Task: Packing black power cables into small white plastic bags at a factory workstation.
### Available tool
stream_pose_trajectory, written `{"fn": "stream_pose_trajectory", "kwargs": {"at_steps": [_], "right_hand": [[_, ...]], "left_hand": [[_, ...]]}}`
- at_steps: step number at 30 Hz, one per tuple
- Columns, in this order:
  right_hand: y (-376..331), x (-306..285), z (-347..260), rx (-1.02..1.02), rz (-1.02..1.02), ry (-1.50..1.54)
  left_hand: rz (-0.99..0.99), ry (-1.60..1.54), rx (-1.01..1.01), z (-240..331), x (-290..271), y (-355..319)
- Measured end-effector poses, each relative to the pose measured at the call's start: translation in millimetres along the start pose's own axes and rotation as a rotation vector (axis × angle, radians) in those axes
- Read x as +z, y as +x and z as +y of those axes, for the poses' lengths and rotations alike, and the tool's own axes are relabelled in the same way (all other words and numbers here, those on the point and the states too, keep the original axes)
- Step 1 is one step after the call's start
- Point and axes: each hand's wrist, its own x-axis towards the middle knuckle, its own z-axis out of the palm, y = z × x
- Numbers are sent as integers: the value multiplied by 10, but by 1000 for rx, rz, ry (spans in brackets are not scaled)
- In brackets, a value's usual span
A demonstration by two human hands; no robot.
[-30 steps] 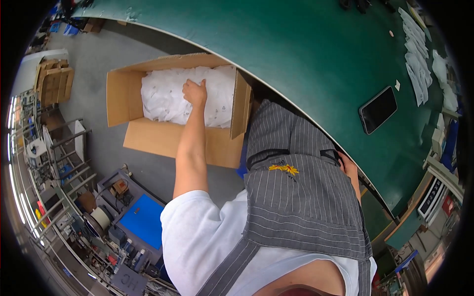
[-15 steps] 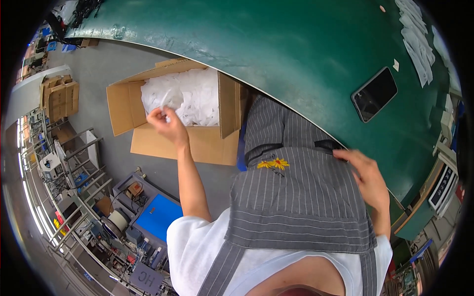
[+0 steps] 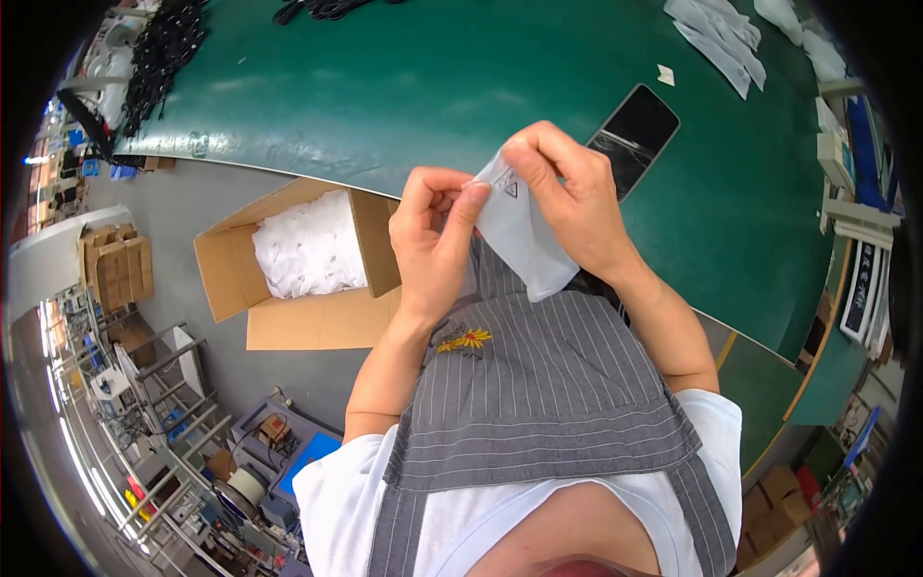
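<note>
Pinching the flat white plastic bag (image 3: 524, 242) by its top edge, your left hand (image 3: 430, 245) and right hand (image 3: 583, 200) suspend it mid-frame, hanging freely.

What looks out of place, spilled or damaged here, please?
Only one small thing: a pale scrap lies loose on the green table near the phone, perhaps litter. The held white bag shows no clear damage; I see no spill.

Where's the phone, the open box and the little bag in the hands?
Phone (image 3: 636, 137): head view, on its dark screen.
Box (image 3: 317, 325): head view, on its folded-out flap.
Bag (image 3: 522, 245): head view, on its whitish middle.
</note>
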Motion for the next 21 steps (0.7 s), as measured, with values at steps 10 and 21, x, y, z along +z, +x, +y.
{"fn": "stream_pose_trajectory", "kwargs": {"at_steps": [10, 21], "right_hand": [[-162, 2, 354, 116, 121, 84], [-44, -331, 409, 261, -223, -190]], "left_hand": [[214, -161, -47, -263, 294, 215], [-68, 528, 187, -418, 40, 379]]}}
